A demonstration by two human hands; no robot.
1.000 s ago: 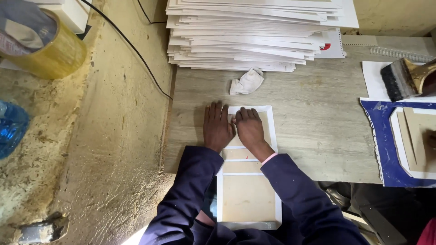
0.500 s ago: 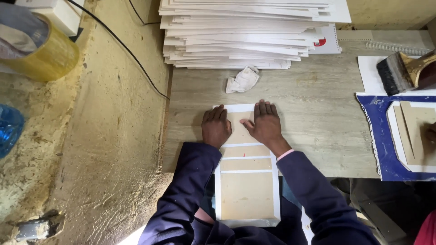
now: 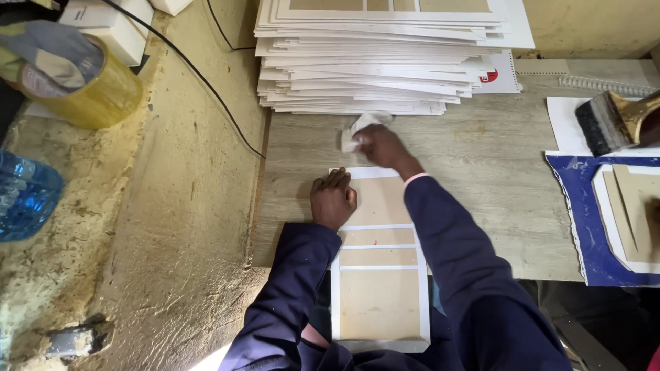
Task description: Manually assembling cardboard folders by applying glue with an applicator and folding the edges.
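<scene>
Crumpled white cloth (image 3: 359, 128) lies on the grey wooden table (image 3: 481, 206), just in front of the tall stack of white boards (image 3: 385, 55), and the right hand (image 3: 379, 145) now rests on it with its fingers closed around the wad. Half a second ago that hand lay flat on the far end of the white-edged brown board (image 3: 379, 261); it has since left the board and reached forward to the cloth, which sits in the same spot as before. The left hand (image 3: 332, 200) remains on the board's far left corner, fingers curled under and pressing down, gripping nothing. The board itself has not shifted: it runs from the table's middle back over the near edge toward the person's dark blue sleeves. At the right, a blue sheet (image 3: 584, 227) carries another white and brown board piece, and a wide brush (image 3: 615, 118) with a dark bristle head lies beyond it beside a white spiral binding (image 3: 605, 86). To the left, off the table, a black cable (image 3: 199, 75) crosses the rough sandy surface near a roll of yellowish tape (image 3: 89, 89) and a blue plastic bottle (image 3: 24, 199).
</scene>
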